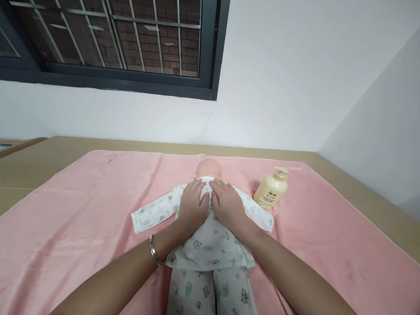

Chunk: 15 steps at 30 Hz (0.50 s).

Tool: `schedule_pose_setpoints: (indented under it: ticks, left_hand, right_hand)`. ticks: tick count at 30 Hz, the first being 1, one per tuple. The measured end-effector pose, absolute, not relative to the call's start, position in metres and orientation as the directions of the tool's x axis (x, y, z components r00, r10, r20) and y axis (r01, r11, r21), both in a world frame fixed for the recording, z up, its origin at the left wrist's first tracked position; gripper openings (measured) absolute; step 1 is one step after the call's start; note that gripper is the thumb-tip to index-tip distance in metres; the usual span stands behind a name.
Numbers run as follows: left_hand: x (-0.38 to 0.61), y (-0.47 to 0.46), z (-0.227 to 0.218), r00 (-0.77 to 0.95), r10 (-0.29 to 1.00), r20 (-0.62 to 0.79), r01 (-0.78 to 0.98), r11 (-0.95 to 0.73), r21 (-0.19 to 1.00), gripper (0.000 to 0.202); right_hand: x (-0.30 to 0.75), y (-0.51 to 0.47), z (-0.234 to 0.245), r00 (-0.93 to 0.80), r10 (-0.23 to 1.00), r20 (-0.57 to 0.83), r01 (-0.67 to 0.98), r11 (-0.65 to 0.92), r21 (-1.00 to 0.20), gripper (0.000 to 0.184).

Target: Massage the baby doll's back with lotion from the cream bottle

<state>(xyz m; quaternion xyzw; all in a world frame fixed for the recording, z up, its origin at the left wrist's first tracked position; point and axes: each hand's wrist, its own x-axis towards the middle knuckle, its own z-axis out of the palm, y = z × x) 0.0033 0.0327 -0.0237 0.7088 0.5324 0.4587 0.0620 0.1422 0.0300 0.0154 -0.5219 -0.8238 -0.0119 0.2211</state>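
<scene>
A baby doll (209,168) lies on a pink cloth, its bald head at the far end and its arms spread to the sides. It wears a white printed top (209,247) and matching trousers (194,291). My left hand (193,204) rests flat on the left side of the doll's upper body, fingers stretched toward its neck. On the other side, my right hand (228,202) lies flat in the same way. The two thumbs are close together at the middle. A silver bangle (154,250) circles my left wrist.
Right of the doll, close to its sleeve, a pale yellow pump bottle (271,188) stands tilted in view. The pink cloth (95,216) covers much of the wooden table (68,151). Behind are a white wall (269,82) and a dark-framed, barred window (123,36).
</scene>
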Motion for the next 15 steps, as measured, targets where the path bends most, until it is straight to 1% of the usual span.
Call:
schedule_pose_setpoints:
  ticks: [5, 10, 13, 15]
  left_hand:
    - [0.004, 0.031, -0.026, -0.064, 0.833, 0.549, 0.776, -0.304, 0.552, 0.037]
    - [0.005, 0.031, -0.03, -0.066, 0.827, 0.558, 0.789, -0.299, 0.536, 0.039]
    - [0.006, 0.032, -0.032, -0.091, 0.827, 0.555, 0.757, -0.305, 0.578, 0.042]
    - [0.006, 0.031, -0.032, -0.11, 0.824, 0.556, 0.712, -0.325, 0.623, 0.043]
  right_hand:
    - [0.142, 0.025, 0.026, -0.278, 0.899, 0.337, 0.911, 0.359, -0.204, 0.042]
    - [0.144, 0.026, 0.035, -0.193, 0.94, 0.282, 0.934, 0.264, -0.24, 0.035]
    - [0.148, 0.03, 0.036, -0.153, 0.956, 0.249, 0.944, 0.215, -0.248, 0.036]
    - [0.151, 0.033, 0.035, -0.173, 0.949, 0.264, 0.936, 0.242, -0.257, 0.037]
